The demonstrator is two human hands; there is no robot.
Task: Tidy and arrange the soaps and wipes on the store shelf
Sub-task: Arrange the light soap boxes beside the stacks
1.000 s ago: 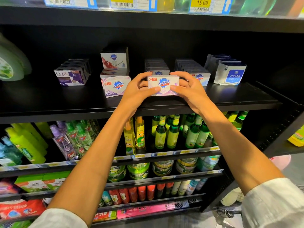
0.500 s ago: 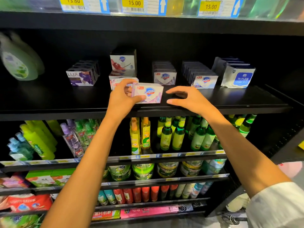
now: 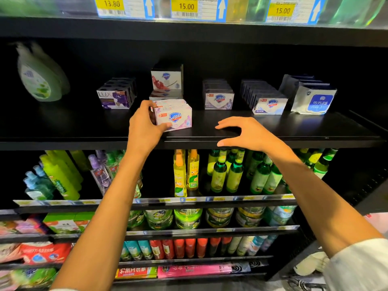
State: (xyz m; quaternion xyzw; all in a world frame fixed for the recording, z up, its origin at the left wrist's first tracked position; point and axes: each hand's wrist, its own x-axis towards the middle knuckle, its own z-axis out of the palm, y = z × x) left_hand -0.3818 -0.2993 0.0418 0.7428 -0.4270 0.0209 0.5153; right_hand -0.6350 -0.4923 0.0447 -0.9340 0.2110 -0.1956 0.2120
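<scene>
Your left hand (image 3: 144,124) held a pink-and-white Safeguard soap box (image 3: 173,118) by its left end, thumb under the front corner and fingers curled behind, so that grip was closed on the box. The box sat on the black shelf (image 3: 294,131), set just in front of a stack of Safeguard boxes (image 3: 166,80), the top one showing a red pomegranate picture.

Your right hand (image 3: 245,133) hovered over the shelf's front edge, well clear of the box, its grip wide and holding nothing, fingers spread and loosely bent.

Left of the stack stood a row of purple LUX boxes (image 3: 114,98). To the right came a row of lavender-toned Safeguard boxes (image 3: 218,99), then a row of white Safeguard boxes (image 3: 269,105), then wipes packs (image 3: 315,101) with a blue label reading "99.9%". A blurred green bottle (image 3: 37,80) stood at far left.

Yellow price tags (image 3: 186,6) above read 13.80, 15.00 and 15.00, each beside a white up-arrow on blue. Smaller print could not be read.
</scene>
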